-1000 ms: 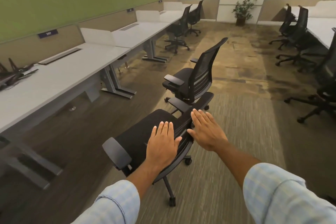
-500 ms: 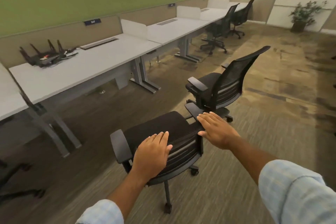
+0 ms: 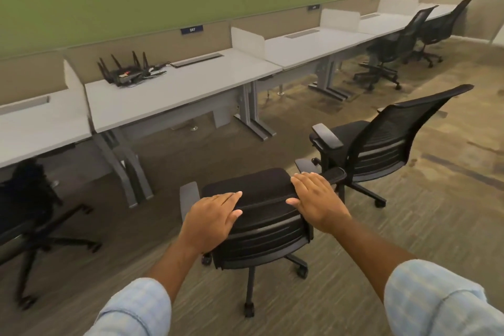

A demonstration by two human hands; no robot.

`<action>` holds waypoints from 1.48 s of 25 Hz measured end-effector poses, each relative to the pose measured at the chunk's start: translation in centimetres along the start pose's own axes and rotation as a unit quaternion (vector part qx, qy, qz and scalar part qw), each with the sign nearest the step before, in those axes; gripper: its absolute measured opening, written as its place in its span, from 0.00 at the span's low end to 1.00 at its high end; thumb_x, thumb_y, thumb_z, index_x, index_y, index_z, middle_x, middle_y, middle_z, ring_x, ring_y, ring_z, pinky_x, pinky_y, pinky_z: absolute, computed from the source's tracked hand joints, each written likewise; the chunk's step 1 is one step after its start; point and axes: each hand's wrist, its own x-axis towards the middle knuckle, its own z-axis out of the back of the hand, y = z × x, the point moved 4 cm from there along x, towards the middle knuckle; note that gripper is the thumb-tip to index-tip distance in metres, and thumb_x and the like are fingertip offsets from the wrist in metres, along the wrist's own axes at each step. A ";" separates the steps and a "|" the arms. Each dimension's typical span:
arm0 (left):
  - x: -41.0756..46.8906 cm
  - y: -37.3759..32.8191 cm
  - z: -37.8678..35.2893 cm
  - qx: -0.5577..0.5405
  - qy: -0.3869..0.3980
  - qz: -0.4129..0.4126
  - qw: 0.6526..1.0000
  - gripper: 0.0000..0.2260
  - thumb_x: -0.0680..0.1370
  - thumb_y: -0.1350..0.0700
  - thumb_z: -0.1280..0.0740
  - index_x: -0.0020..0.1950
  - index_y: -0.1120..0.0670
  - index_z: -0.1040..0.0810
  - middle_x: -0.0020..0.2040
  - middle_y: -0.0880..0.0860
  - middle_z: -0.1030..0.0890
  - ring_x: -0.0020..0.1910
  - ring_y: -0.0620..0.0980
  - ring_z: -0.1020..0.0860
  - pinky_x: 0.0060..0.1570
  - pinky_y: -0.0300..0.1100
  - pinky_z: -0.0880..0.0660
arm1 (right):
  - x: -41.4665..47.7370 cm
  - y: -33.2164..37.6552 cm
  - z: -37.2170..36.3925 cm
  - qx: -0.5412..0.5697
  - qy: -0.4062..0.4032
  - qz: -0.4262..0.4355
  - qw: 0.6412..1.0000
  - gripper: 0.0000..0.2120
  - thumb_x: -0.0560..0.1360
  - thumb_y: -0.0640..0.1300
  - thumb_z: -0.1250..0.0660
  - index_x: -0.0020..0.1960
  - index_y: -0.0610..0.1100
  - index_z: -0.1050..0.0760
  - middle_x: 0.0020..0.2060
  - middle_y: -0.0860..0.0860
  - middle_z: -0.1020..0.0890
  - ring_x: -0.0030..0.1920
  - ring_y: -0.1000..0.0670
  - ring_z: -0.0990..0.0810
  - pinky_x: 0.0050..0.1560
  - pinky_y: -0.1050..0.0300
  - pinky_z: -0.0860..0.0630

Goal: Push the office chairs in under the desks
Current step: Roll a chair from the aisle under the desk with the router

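Observation:
A black mesh office chair (image 3: 261, 229) stands right in front of me on the carpet, its seat turned toward the white desk (image 3: 191, 84) and well short of it. My left hand (image 3: 210, 218) lies palm-down on the left of the backrest's top edge. My right hand (image 3: 316, 202) lies on the right of that edge. Both thumbs hook over the rim on my side, fingers stretched forward. A second black chair (image 3: 381, 142) stands out on the floor to the right, also away from the desks.
A black router with antennas (image 3: 125, 73) sits at the back of the desk. Grey desk legs (image 3: 122, 169) stand left of the gap ahead. Another chair (image 3: 30, 199) is at the left desk. Two chairs (image 3: 390, 46) stand at the far desks.
The near chair has swung round so that its back faces me and its seat faces the desk. My view has turned left toward the desks. Both hands stayed on the backrest.

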 end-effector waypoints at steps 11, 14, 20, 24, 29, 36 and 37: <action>9.7 5.3 -3.3 0.004 -0.002 0.029 1.000 0.25 0.87 0.41 0.46 0.79 0.51 0.30 0.70 0.49 0.19 0.66 0.50 0.19 0.62 0.48 0.22 | 10.8 -6.2 -2.9 0.014 0.030 0.022 0.999 0.38 0.85 0.66 0.57 0.75 0.38 0.30 0.71 0.41 0.23 0.74 0.40 0.29 0.76 0.42 0.38; 13.1 7.0 -4.4 -0.011 -0.002 0.042 0.999 0.25 0.87 0.41 0.46 0.79 0.52 0.29 0.70 0.50 0.19 0.66 0.51 0.19 0.63 0.49 0.22 | 14.5 -8.4 -3.8 0.021 0.044 0.020 0.999 0.37 0.86 0.66 0.57 0.78 0.39 0.32 0.74 0.42 0.26 0.76 0.41 0.33 0.79 0.44 0.42; 20.0 10.8 -6.2 -0.003 -0.010 0.043 0.999 0.25 0.87 0.42 0.46 0.78 0.55 0.27 0.68 0.52 0.17 0.64 0.52 0.18 0.61 0.50 0.21 | 22.5 -12.4 -5.8 0.023 0.047 0.026 0.998 0.37 0.85 0.65 0.54 0.81 0.40 0.36 0.78 0.43 0.30 0.80 0.42 0.37 0.80 0.47 0.49; 24.0 13.5 -7.8 -0.002 -0.010 0.058 0.998 0.25 0.87 0.41 0.46 0.78 0.54 0.28 0.68 0.51 0.17 0.64 0.51 0.18 0.61 0.49 0.21 | 27.9 -14.8 -7.5 0.020 0.040 0.045 0.998 0.37 0.85 0.66 0.54 0.81 0.40 0.37 0.78 0.43 0.30 0.80 0.42 0.38 0.80 0.47 0.49; 28.5 17.2 -9.1 0.010 -0.010 0.091 0.996 0.25 0.87 0.41 0.46 0.77 0.53 0.27 0.67 0.51 0.17 0.63 0.52 0.18 0.60 0.50 0.21 | 34.6 -16.9 -9.2 0.021 0.020 0.077 0.997 0.36 0.86 0.65 0.54 0.78 0.38 0.32 0.75 0.41 0.26 0.77 0.41 0.32 0.79 0.46 0.45; 34.5 21.7 -11.2 0.038 -0.014 0.154 0.987 0.23 0.86 0.42 0.44 0.76 0.54 0.26 0.67 0.52 0.17 0.63 0.53 0.18 0.61 0.52 0.21 | 44.1 -19.5 -12.0 0.046 0.009 0.124 0.991 0.37 0.87 0.66 0.55 0.76 0.38 0.30 0.71 0.41 0.23 0.73 0.41 0.29 0.77 0.44 0.41; 35.4 22.2 -11.2 0.041 -0.019 0.167 0.985 0.23 0.86 0.43 0.43 0.76 0.54 0.26 0.67 0.52 0.17 0.63 0.53 0.18 0.61 0.52 0.21 | 45.5 -20.1 -12.3 0.049 0.011 0.132 0.990 0.37 0.87 0.66 0.55 0.76 0.38 0.30 0.71 0.41 0.23 0.73 0.41 0.29 0.77 0.43 0.40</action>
